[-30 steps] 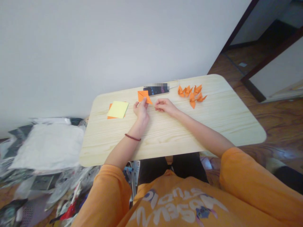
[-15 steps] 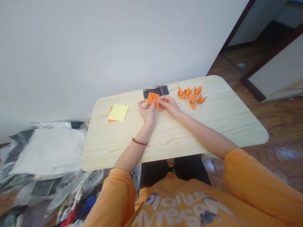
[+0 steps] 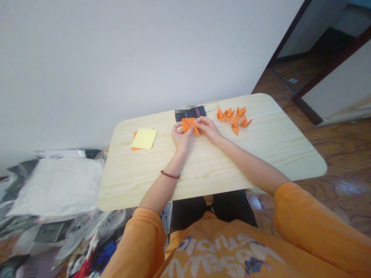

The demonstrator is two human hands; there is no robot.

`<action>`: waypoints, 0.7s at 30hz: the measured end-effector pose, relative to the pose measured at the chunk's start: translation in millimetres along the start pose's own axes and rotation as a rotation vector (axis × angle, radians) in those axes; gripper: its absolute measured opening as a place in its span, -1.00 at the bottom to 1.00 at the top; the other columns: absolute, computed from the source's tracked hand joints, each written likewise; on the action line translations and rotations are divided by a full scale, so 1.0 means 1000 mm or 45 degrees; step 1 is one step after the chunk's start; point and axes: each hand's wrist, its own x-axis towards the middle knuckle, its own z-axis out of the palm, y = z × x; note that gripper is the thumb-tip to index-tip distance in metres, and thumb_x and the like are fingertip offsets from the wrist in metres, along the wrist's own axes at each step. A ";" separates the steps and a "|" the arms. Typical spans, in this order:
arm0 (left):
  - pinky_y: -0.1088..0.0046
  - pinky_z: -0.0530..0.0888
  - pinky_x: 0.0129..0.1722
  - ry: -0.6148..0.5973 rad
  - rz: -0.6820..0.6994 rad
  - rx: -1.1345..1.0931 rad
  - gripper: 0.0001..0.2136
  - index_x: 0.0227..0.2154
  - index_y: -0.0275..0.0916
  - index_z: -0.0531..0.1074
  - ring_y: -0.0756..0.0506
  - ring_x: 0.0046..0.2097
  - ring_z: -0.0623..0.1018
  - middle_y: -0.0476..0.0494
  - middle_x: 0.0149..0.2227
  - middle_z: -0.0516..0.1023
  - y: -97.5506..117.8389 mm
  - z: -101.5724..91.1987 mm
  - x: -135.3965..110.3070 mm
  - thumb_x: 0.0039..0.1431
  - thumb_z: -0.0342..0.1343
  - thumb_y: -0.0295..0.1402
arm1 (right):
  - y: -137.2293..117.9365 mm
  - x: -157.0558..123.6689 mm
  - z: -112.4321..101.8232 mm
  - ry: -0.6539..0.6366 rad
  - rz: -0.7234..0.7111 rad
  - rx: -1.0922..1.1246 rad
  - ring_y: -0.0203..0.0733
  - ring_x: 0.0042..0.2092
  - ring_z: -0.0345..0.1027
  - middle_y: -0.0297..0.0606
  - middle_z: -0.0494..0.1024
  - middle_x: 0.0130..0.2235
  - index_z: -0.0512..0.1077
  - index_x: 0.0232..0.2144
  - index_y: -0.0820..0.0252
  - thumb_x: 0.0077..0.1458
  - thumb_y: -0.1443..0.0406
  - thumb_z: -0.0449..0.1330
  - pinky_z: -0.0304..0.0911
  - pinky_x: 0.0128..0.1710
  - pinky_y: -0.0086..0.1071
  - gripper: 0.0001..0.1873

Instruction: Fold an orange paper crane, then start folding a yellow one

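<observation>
My left hand (image 3: 181, 141) and right hand (image 3: 207, 129) pinch the folded orange paper (image 3: 188, 124) tightly, just before the phone (image 3: 190, 114), with orange paper cranes (image 3: 234, 119) nearby on the wooden table (image 3: 261, 154).

Paper squares (image 3: 144, 139) are lying left of the left hand (image 3: 181, 141), origami cranes (image 3: 234, 119) right of the right hand (image 3: 209, 129), a phone (image 3: 190, 114) behind both, all on the surface (image 3: 246, 162).

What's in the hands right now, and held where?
A folded orange origami paper, held from both sides: the left hand at its left edge, the right hand at its right corner. Exact finger contact is too small to tell.
</observation>
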 end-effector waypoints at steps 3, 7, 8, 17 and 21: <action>0.44 0.50 -0.28 -0.019 -0.045 -0.010 -0.55 -0.34 -0.20 0.26 -0.01 -0.43 0.58 0.02 -0.46 0.60 0.002 0.000 -0.001 -0.29 0.39 -0.48 | 0.000 0.001 -0.001 0.006 0.030 0.044 -0.39 -0.51 0.18 -0.47 0.36 -0.54 0.28 -0.51 0.15 -0.26 0.14 0.35 0.05 -0.51 -0.48 -0.65; 0.43 0.52 -0.27 -0.036 -0.091 -0.031 -0.55 -0.34 -0.21 0.27 0.00 -0.41 0.58 0.00 -0.44 0.60 0.005 0.001 -0.001 -0.29 0.40 -0.49 | 0.001 0.002 -0.001 0.003 0.084 0.072 -0.36 -0.47 0.24 -0.44 0.42 -0.50 0.33 -0.48 0.16 -0.29 0.15 0.35 0.10 -0.47 -0.46 -0.66; 0.43 0.52 -0.27 -0.033 -0.091 -0.036 -0.55 -0.35 -0.21 0.27 0.00 -0.41 0.58 0.01 -0.44 0.60 0.005 0.001 -0.002 -0.30 0.40 -0.49 | 0.001 0.002 -0.001 0.010 0.086 0.075 -0.36 -0.47 0.24 -0.44 0.41 -0.52 0.33 -0.49 0.17 -0.29 0.17 0.35 0.10 -0.47 -0.46 -0.67; 0.49 0.49 -0.32 0.087 0.000 -0.081 -0.53 -0.40 -0.17 0.17 0.01 -0.44 0.57 0.07 -0.49 0.58 0.004 0.002 -0.001 -0.30 0.37 -0.49 | 0.000 0.002 0.002 -0.003 0.098 0.046 -0.43 -0.61 0.12 -0.46 0.33 -0.68 0.33 -0.59 0.20 -0.26 0.27 0.29 -0.03 -0.58 -0.48 -0.80; 0.52 0.47 -0.31 0.131 0.016 -0.079 -0.55 -0.40 -0.16 0.15 0.02 -0.41 0.58 0.09 -0.48 0.56 0.004 0.002 0.001 -0.26 0.34 -0.51 | 0.000 0.002 0.001 -0.029 0.128 -0.046 -0.44 -0.62 0.09 -0.44 0.32 -0.69 0.35 -0.60 0.22 -0.21 0.29 0.27 -0.07 -0.59 -0.49 -0.85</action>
